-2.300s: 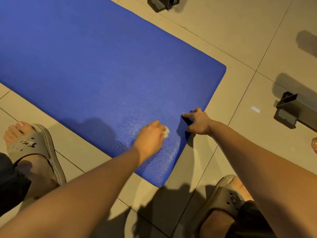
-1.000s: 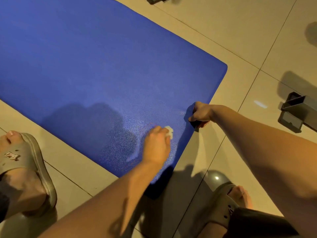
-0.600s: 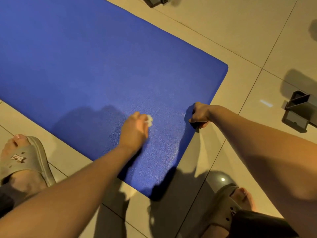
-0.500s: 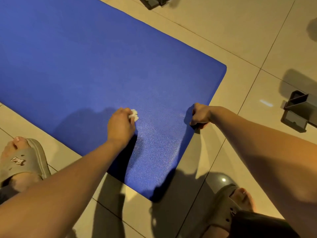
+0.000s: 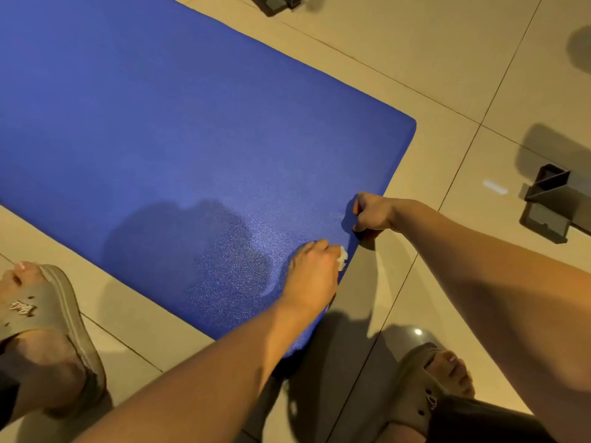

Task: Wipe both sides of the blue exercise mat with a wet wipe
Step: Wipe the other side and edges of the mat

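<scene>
Beige floor tiles (image 5: pixel 399 59) frame the blue exercise mat (image 5: pixel 192 123), lying flat with its short end nearest the person. And the wipe is back at the edge! Half a second ago the left hand (image 5: pixel 311 276) was well in from the end, out over the mat; now it has swept right across, the balled wet wipe (image 5: pixel 342 258) poking from its fingertips just short of the rim. A damp sheen trails behind it, so this corner looks covered, though most of the top face, and all of the underside, are by my reckoning still to do. Left palm down, fingers curled tight on the wipe, forearm reaching in low. Just beyond that grip, the right hand (image 5: pixel 372 214) stays fisted on the mat's end, pinching it, wrist bent, arm stretched long.
</scene>
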